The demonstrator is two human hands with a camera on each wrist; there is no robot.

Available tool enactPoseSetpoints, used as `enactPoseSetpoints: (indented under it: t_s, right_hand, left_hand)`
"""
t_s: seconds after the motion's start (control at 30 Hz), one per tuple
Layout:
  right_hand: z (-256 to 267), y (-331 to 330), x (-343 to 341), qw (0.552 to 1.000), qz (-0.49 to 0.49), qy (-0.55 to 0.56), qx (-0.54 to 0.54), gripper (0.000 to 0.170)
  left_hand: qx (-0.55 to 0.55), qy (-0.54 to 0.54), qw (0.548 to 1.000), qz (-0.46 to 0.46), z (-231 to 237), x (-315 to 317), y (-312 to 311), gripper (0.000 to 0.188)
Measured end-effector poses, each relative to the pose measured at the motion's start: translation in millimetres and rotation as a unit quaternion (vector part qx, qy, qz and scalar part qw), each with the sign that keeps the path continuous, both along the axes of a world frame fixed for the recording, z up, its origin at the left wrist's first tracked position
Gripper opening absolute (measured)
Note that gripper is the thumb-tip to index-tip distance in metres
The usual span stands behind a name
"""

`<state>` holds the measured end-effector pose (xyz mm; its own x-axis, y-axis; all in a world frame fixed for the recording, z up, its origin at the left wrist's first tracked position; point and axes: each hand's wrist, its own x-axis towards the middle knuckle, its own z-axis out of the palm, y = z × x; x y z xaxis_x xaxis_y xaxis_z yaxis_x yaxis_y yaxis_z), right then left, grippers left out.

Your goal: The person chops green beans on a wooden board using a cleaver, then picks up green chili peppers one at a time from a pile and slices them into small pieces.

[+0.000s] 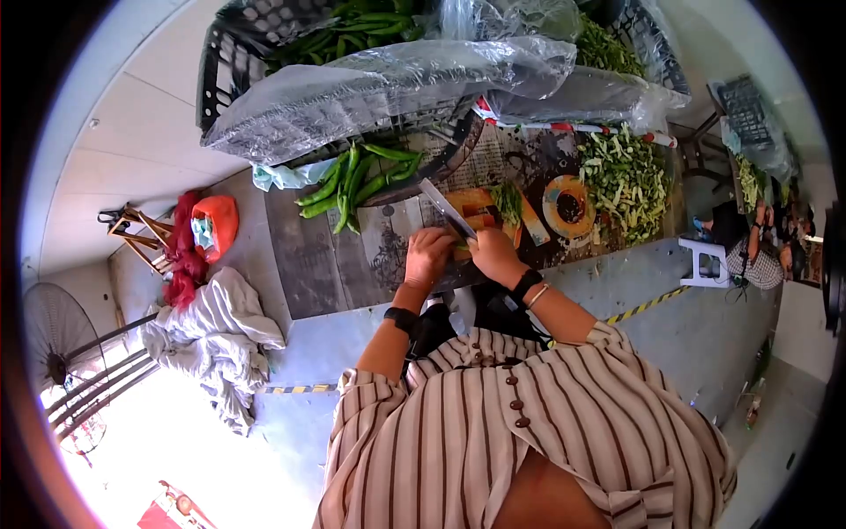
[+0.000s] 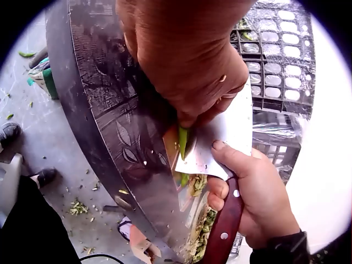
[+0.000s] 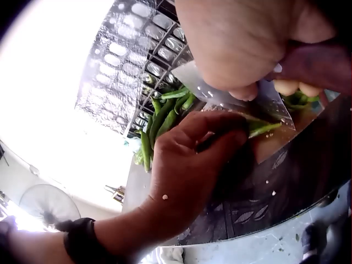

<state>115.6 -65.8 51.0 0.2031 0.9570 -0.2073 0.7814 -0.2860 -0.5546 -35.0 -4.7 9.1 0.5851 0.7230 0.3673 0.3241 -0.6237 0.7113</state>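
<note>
My left hand (image 1: 428,254) pinches a green pepper (image 2: 183,143) against the patterned table (image 1: 304,269), its fingertips covering most of the pepper. The right hand (image 1: 495,256) grips the dark red handle of a kitchen knife (image 2: 226,217), thumb along the broad blade. That blade lies right beside the left fingertips, near the pepper's exposed end, as the right wrist view shows too. Whole green peppers (image 1: 352,183) lie in a heap beyond the left hand. A small cluster of cut pepper (image 1: 507,201) is just past the knife, and a large chopped pile (image 1: 630,181) spreads farther right.
Behind the table's far edge stand black plastic crates (image 1: 231,84) lined with clear plastic film (image 1: 388,84), with peppers inside. A white stool (image 1: 705,262) and another person (image 1: 756,251) are at the right. Grey cloth (image 1: 216,331) and a fan (image 1: 62,339) are at the left.
</note>
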Motion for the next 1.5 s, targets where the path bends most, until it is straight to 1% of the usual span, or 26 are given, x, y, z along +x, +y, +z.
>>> enactPoseSetpoints:
  t_s: [0.07, 0.13, 0.23, 0.3, 0.4, 0.47, 0.53, 0.57, 0.6, 0.67, 0.8, 0.9, 0.97, 1.03, 1.1, 1.17, 1.2, 1.27, 1.3, 1.37, 1.47, 1.5]
  right_hand:
    - [7, -5, 2, 1.000, 0.003, 0.007, -0.001, 0.024]
    - [18, -11, 2, 0.999, 0.009, 0.002, -0.052, 0.024]
    - [16, -20, 0, 0.999, 0.027, 0.006, -0.043, 0.025]
    - [14, -22, -2, 0.999, 0.023, 0.006, -0.045, 0.025]
    - [14, -20, -5, 0.998, 0.030, 0.009, -0.053, 0.023]
    - [15, -15, -2, 0.998, 0.035, 0.005, -0.056, 0.022]
    - [14, -17, -3, 0.997, 0.045, 0.000, -0.056, 0.018]
    - [11, -18, -5, 0.998, 0.023, -0.004, -0.050, 0.017]
    - [9, -20, -5, 0.998, 0.021, -0.007, -0.051, 0.017]
    - [6, -20, -6, 0.998, 0.030, -0.008, -0.052, 0.017]
    - [10, -18, -6, 0.998, 0.029, -0.004, -0.057, 0.016]
    - [12, -15, -8, 0.999, 0.028, -0.012, -0.045, 0.016]
    - [16, -14, -8, 0.997, 0.030, -0.008, -0.074, 0.015]
    - [11, -12, -11, 0.997, 0.029, -0.011, -0.075, 0.016]
    - [8, -2, -10, 0.997, 0.033, -0.017, -0.072, 0.016]
    - [5, 8, -15, 0.998, 0.028, 0.008, -0.063, 0.025]
    - [3, 8, -17, 0.998, 0.026, 0.010, -0.056, 0.025]
    - [-4, 5, -16, 1.000, -0.009, 0.013, -0.018, 0.025]
    - [-10, 5, -12, 1.000, -0.010, 0.010, -0.015, 0.025]
    - [-22, 0, -4, 0.997, -0.044, 0.012, 0.059, 0.024]
    - [9, -6, 10, 0.997, -0.059, 0.021, 0.040, 0.023]
    - [15, -10, 14, 0.998, -0.049, 0.007, 0.042, 0.025]
  left_hand:
    - [-0.005, 0.008, 1.000, 0.002, -1, -2, -2, 0.017]
    - [-0.011, 0.007, 1.000, 0.006, -4, -3, -4, 0.018]
    - [-0.017, 0.006, 1.000, 0.004, -4, -2, -2, 0.020]
    - [-0.021, 0.008, 1.000, 0.003, -4, -3, -3, 0.020]
    - [-0.012, 0.009, 1.000, 0.000, -4, -5, -1, 0.017]
    - [-0.037, -0.033, 0.999, -0.001, -2, -7, 0, 0.017]
    - [-0.037, -0.030, 0.999, 0.016, 9, -13, 3, 0.018]
    - [-0.037, -0.017, 0.999, 0.017, 11, -16, 5, 0.019]
    - [-0.037, -0.019, 0.999, 0.015, 12, -17, 4, 0.019]
    - [-0.047, 0.008, 0.999, 0.015, 13, -19, 6, 0.019]
    - [-0.058, -0.004, 0.998, 0.027, 3, -19, 5, 0.016]
    - [-0.056, -0.009, 0.998, 0.020, -2, -20, 6, 0.015]
    - [-0.061, -0.010, 0.998, 0.021, -3, -19, 6, 0.015]
    - [-0.069, -0.011, 0.997, 0.017, -3, -21, 4, 0.015]
    - [-0.063, -0.002, 0.998, 0.014, -2, -19, 5, 0.014]
    - [-0.065, 0.004, 0.998, 0.020, 0, -19, 1, 0.014]
    - [-0.064, 0.007, 0.998, 0.024, 0, -18, 3, 0.013]
    - [-0.055, 0.009, 0.998, 0.024, 2, -19, 2, 0.013]
    - [-0.053, 0.008, 0.998, 0.025, 1, -16, 1, 0.013]
    - [-0.043, -0.002, 0.999, 0.019, -3, -11, -1, 0.013]
    - [-0.036, -0.009, 0.999, 0.015, -1, -6, -5, 0.014]
    - [-0.041, -0.015, 0.999, 0.013, -1, -3, -6, 0.014]
